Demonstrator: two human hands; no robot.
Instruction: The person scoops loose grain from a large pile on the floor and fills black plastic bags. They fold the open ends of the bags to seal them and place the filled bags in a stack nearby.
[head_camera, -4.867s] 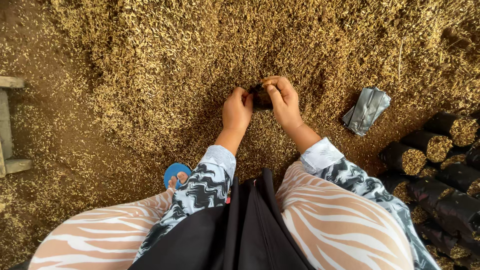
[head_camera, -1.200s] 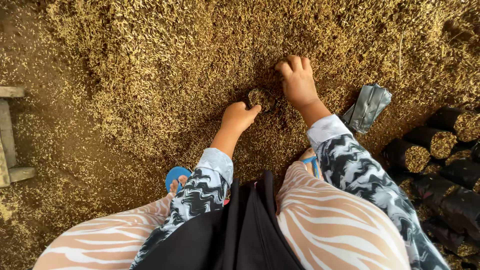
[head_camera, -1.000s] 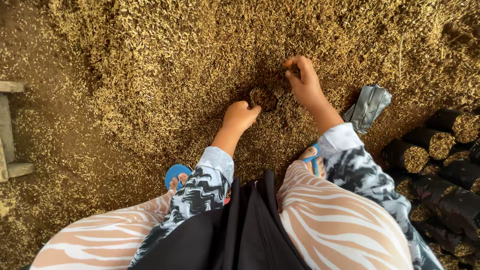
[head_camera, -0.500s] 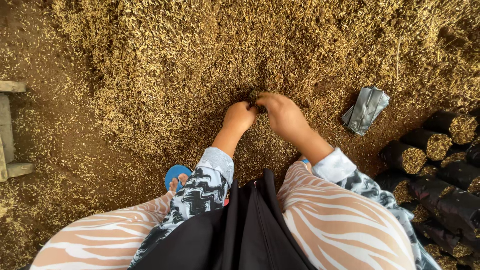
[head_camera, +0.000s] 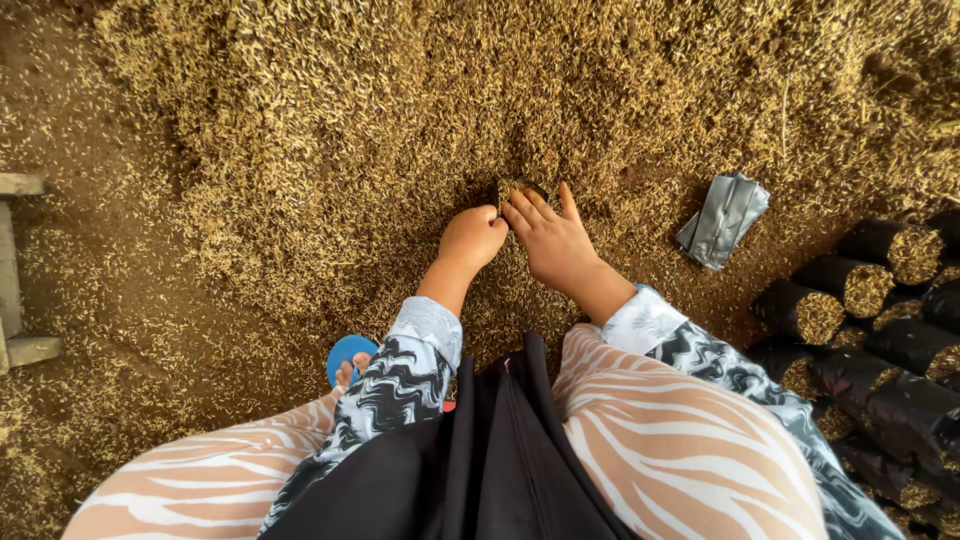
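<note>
A small black bag (head_camera: 520, 189) stands in a heap of rice husk (head_camera: 400, 120), its open top packed with husk. My left hand (head_camera: 472, 238) is closed on the bag's near left edge. On the bag's right side rests my right hand (head_camera: 553, 240), fingers together and pressed flat against it and the husk around it. Most of the bag is hidden by both hands and by the husk.
A stack of flat grey empty bags (head_camera: 724, 218) lies to the right. Several filled black bags (head_camera: 880, 300) lie on their sides at the far right. A wooden frame (head_camera: 18, 270) sits at the left edge. My blue sandal (head_camera: 349, 356) shows below.
My right hand reached out into the husk beyond the bag, then came back against its right side. My left hand stayed on the bag.
</note>
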